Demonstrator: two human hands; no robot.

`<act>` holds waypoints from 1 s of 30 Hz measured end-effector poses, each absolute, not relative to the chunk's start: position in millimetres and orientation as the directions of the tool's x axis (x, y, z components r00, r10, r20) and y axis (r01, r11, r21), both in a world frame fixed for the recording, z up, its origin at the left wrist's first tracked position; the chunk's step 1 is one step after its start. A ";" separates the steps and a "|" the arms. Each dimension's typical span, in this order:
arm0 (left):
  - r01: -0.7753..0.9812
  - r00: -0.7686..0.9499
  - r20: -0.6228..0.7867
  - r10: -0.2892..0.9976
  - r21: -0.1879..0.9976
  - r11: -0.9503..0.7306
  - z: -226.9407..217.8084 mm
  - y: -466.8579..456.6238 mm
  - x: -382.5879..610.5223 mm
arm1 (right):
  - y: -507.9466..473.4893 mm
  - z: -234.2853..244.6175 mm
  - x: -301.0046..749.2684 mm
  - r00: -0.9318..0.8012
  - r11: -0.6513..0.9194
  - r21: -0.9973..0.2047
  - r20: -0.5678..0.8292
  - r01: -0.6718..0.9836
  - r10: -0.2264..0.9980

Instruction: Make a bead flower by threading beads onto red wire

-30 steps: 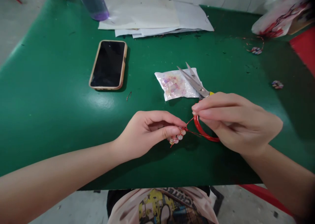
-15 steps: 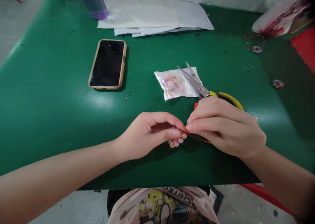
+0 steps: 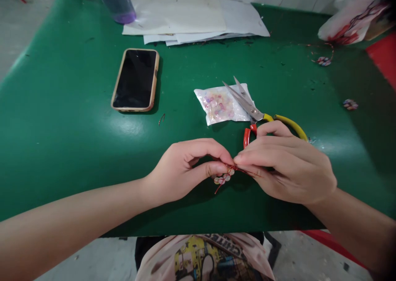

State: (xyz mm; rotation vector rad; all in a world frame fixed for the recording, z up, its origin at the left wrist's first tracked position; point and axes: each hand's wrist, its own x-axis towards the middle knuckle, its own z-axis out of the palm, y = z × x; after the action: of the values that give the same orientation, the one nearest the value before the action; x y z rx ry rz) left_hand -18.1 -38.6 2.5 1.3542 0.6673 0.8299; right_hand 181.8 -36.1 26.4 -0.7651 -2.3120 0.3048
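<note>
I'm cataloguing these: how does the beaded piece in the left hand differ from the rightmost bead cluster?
The beaded piece is pinched in the left hand; the bead cluster lies on the green table. Red strands stick out from the beaded piece; none can be made out on the bead cluster. Both consist of small, rounded beads.

This is a small craft workspace, though whether in a home or a workshop is hard to tell from so narrow a view. A green desk (image 3: 77,149) stands against a pale, marked wall (image 3: 284,1), above a grey floor (image 3: 102,260) dotted with specks. The craft shows in a packet of beads (image 3: 215,106), scissors (image 3: 256,114) overlapping it, a loose bead cluster (image 3: 350,104) at the right, and the beaded piece (image 3: 224,177) with red strands between left hand (image 3: 188,165) and right hand (image 3: 287,165). Papers (image 3: 179,13) lie at the back.
</note>
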 end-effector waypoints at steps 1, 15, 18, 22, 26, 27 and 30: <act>-0.103 0.559 0.080 0.826 0.994 -0.027 2.5 -38.4 -18.7 | -36.2 26.7 181.7 -0.596 0.793 -0.430 0.525 0.431 0.608; 0.023 0.611 0.377 0.696 0.871 -0.492 5.7 -35.2 -22.4 | -26.3 28.1 188.0 -0.714 0.650 -0.698 0.287 0.301 0.638; 0.004 0.615 0.308 0.726 0.920 -0.393 4.5 -36.0 -22.4 | -25.2 29.2 188.5 -0.730 0.680 -0.672 0.301 0.294 0.614; -0.162 0.614 0.081 0.785 0.987 0.025 0.3 -35.6 -21.2 | -25.8 28.7 190.6 -0.712 0.781 -0.563 0.429 0.269 0.555; -0.285 0.685 -0.112 0.720 0.868 0.407 -2.9 -32.0 -20.4 | -28.8 26.7 195.1 -0.718 0.866 -0.432 0.516 0.253 0.467; -0.292 0.699 -0.135 0.703 0.843 0.452 -3.2 -31.1 -20.3 | -29.8 26.6 196.0 -0.720 0.883 -0.403 0.535 0.242 0.441; -0.295 0.709 -0.173 0.683 0.807 0.511 -3.8 -29.1 -20.1 | -32.5 28.6 197.0 -0.735 0.888 -0.390 0.524 0.242 0.430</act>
State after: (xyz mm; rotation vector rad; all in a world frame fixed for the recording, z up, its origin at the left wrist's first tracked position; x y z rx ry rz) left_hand -20.1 -29.1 -3.8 0.8429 0.5163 0.6211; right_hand 197.0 -32.5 28.6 -0.4819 -2.4220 0.3937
